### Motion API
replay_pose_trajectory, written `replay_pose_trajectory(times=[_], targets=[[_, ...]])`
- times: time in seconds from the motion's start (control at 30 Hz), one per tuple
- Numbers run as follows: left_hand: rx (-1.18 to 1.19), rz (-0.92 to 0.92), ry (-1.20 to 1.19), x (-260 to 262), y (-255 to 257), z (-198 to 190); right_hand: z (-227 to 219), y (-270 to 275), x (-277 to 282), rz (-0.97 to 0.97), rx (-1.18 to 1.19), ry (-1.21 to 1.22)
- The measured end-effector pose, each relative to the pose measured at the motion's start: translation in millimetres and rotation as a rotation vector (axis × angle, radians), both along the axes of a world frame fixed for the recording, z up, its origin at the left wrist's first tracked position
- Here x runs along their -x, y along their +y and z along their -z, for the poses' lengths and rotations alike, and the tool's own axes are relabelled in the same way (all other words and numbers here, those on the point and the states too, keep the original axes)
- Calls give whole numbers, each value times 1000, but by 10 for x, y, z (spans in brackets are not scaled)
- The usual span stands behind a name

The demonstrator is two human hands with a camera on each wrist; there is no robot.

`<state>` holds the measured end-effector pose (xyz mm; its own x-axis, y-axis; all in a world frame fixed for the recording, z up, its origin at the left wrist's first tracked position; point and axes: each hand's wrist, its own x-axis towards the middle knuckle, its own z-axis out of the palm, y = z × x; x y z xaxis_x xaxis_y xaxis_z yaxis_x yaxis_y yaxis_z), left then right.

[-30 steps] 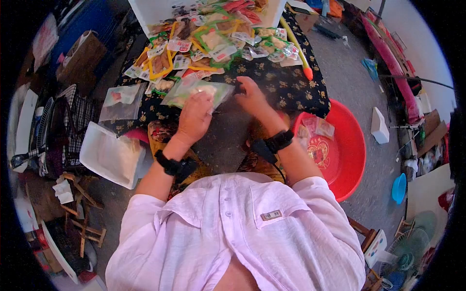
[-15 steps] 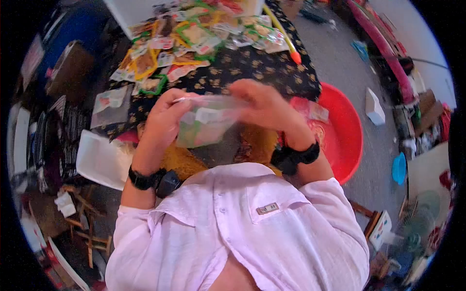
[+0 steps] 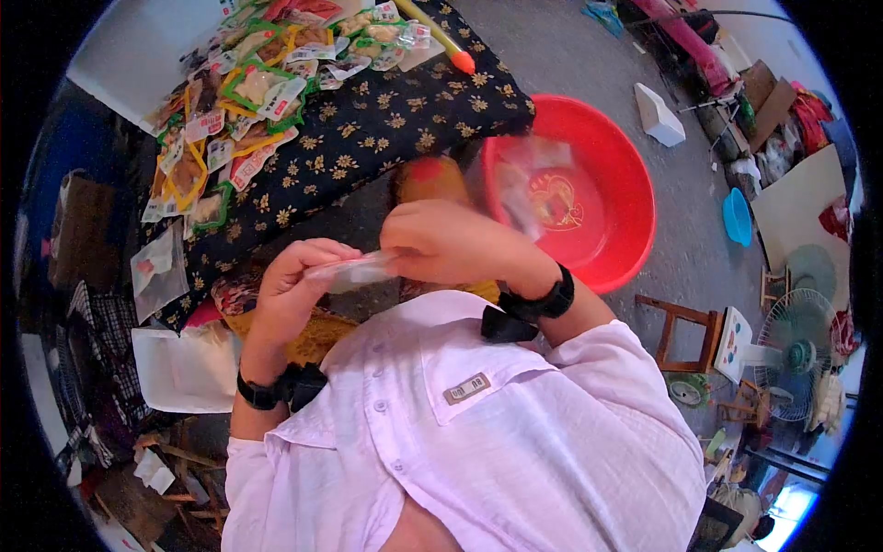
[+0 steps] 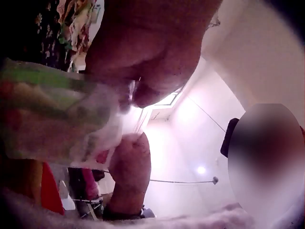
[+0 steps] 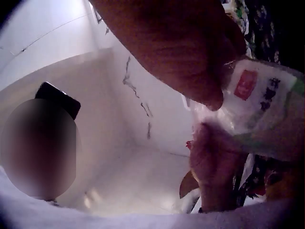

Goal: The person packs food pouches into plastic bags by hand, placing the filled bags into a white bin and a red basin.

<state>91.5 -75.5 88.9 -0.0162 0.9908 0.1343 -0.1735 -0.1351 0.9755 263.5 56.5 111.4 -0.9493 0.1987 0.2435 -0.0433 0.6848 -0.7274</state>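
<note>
Both hands hold a clear plastic bag [image 3: 354,271] by its top edge, close before the shirt. My left hand [image 3: 294,285] pinches one end, and my right hand [image 3: 451,244] grips the other end, fingers curled in. Seen from the left wrist, the bag [image 4: 57,114] hangs below the hands and shows green printing and pale contents. The right wrist view shows a white label with a red block on the same bag [image 5: 267,95]. A pile of similar packets [image 3: 262,87] with green and yellow borders lies on the table beyond the hands.
A dark flowered cloth [image 3: 386,120] covers the table. One clear bag [image 3: 161,271] lies at its left edge, above a white tub [image 3: 184,382]. On the right stands a red basin [image 3: 612,202] with packets inside. A yellow stick [image 3: 437,37] with an orange tip lies at the back.
The left hand lifted the bag off the table toward the body, and the right hand came over and took its other end. The head view has turned to the right.
</note>
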Motion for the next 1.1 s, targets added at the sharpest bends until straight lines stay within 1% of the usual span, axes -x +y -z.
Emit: replay_pose_trajectory(times=[0.03,0.1,0.13,0.2,0.23,0.33,0.4,0.47,0.5,0.57,0.63,0.67,0.7,0.77,0.8,0.83,0.87,0.97,1.03,1.1], targets=[[-21,49,8,-53,36,-17,7,-10,-35,12,49,12],[-31,164,34,-65,103,-6,6,-43,-88,1,30,-107],[-30,165,42,-77,128,8,7,-50,-116,-2,22,-166],[-27,170,61,-105,177,31,60,-21,-185,24,56,-34],[-26,129,63,-105,194,37,98,0,-232,37,74,32],[27,-7,68,-35,192,31,189,285,-592,154,134,-56],[121,-99,14,67,150,104,239,456,-966,311,308,0],[191,-152,68,253,118,299,307,596,-1305,494,550,128],[231,-178,87,355,87,445,370,684,-1482,565,533,71],[324,-231,113,531,11,716,595,866,-1839,705,499,-45],[444,-306,43,653,-81,978,1126,1081,-2173,880,390,-128],[505,-345,7,720,-143,1138,1379,1118,-2273,964,335,-171],[533,-359,-15,820,-215,1351,1539,1107,-2313,1055,305,-184],[626,-383,82,960,-351,1576,1829,1086,-2370,1233,241,-210],[673,-396,131,990,-415,1650,2145,1127,-2502,1295,327,-164],[683,-436,154,989,-473,1705,2532,1208,-2727,1355,414,-118],[673,-440,125,989,-502,1699,2731,1263,-2857,1412,501,-72],[661,-473,53,954,-561,1640,2769,1187,-2952,1535,541,-232],[676,-509,39,908,-537,1568,2905,1216,-3059,1565,460,-277],[691,-506,53,944,-565,1623,3101,1263,-3280,1592,373,-309]])
